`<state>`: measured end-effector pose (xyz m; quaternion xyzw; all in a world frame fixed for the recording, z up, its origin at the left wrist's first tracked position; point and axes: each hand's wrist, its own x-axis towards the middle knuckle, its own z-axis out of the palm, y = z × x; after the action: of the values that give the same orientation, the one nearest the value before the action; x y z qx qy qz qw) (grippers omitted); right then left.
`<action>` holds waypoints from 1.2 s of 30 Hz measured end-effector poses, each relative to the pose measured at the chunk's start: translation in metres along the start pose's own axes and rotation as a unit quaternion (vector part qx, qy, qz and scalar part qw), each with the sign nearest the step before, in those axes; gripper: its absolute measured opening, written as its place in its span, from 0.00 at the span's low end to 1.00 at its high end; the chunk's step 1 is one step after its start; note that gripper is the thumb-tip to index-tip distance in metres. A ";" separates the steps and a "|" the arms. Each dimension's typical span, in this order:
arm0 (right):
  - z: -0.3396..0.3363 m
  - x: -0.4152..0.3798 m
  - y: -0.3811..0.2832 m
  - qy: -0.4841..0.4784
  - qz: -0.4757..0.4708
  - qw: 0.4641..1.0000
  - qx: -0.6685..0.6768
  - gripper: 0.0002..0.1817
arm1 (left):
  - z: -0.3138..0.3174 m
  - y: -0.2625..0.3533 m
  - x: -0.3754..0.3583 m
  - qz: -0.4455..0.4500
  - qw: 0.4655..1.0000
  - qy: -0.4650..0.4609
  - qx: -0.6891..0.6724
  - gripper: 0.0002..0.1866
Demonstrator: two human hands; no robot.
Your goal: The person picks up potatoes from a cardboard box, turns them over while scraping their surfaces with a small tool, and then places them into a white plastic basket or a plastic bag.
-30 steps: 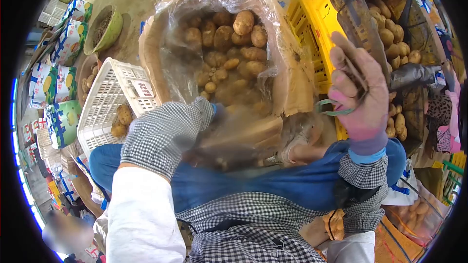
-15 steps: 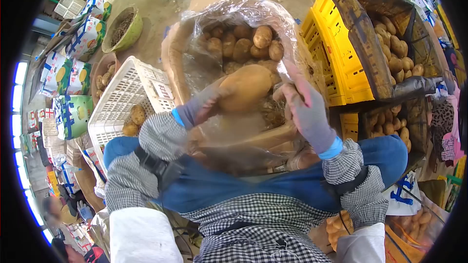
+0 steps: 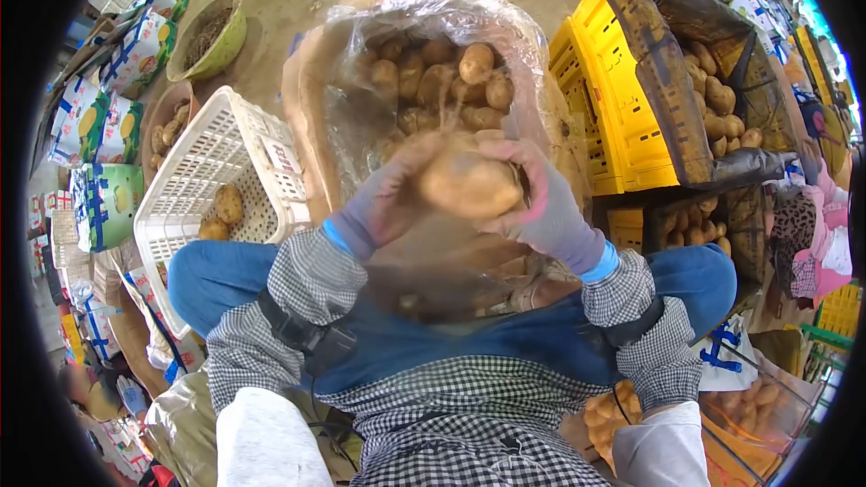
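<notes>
A large potato [image 3: 469,185] is held up between my two gloved hands, over the carton in front of me. My left hand [image 3: 383,194], in a grey-purple glove, is closed round its left side, slightly smeared by motion. On the other side my right hand [image 3: 548,203] grips it, with fingers over the top and thumb low at the edge. Below and beyond, the cardboard box [image 3: 305,113] has a clear plastic liner [image 3: 528,32] folded over its rim. Several brown potatoes [image 3: 424,81] lie inside it.
To the left, a white plastic crate [image 3: 185,162] has two potatoes visible inside. Yellow crates [image 3: 627,95] with dark liners and potatoes stand at the right. A green tub [image 3: 221,50] sits at the far left, near printed cartons [image 3: 113,194]. Part of another person [image 3: 816,243] shows at the right edge.
My right hand has come in from beside the potato to grip it. A small pale object near its fingers is no longer visible. The potato has moved slightly toward me and turned.
</notes>
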<state>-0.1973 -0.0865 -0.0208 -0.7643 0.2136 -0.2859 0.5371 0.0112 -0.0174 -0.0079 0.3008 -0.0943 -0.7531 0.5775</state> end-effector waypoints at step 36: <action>0.011 0.010 0.036 0.127 0.172 0.976 -0.043 0.22 | -0.021 -0.014 -0.012 -0.004 0.992 0.034 0.125 0.34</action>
<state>-0.1832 -0.0972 -0.0552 -0.6959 0.4203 -0.2745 0.5135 0.0133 0.0029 -0.0277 0.3965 -0.1669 -0.7270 0.5352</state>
